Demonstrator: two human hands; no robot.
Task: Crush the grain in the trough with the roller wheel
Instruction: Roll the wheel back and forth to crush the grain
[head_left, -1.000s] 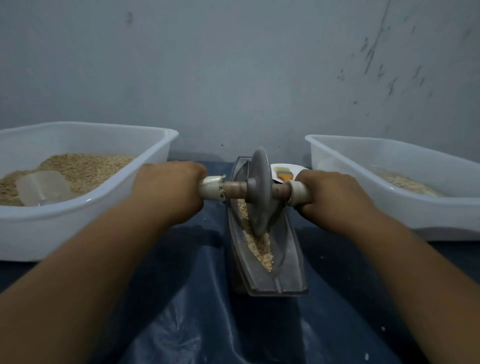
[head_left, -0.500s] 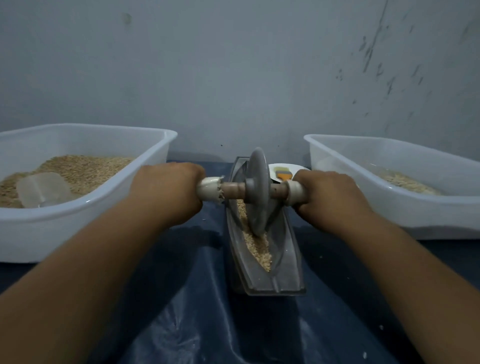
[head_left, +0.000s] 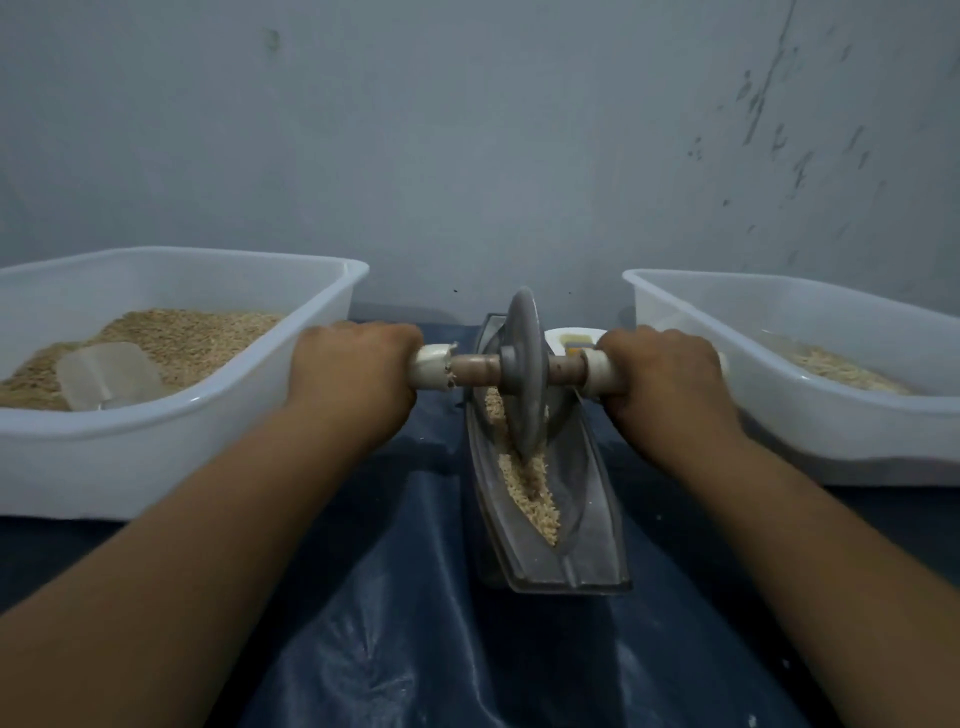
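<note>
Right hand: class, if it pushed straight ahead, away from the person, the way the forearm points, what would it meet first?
Probably the small white dish just beyond the right hand, then the wall. Depth is unclear, so it might pass beside the dish.

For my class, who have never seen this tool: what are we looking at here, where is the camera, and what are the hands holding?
The camera sits on the person's head, looking down at both arms. There is no machine, only bare hands. The left hand and right hand each grip one end of an axle through a grey roller wheel. The wheel stands in a narrow boat-shaped trough on dark blue sheeting, pressing into grain. A white tub on the left holds more grain and a clear scoop; another tub on the right holds less.
</note>
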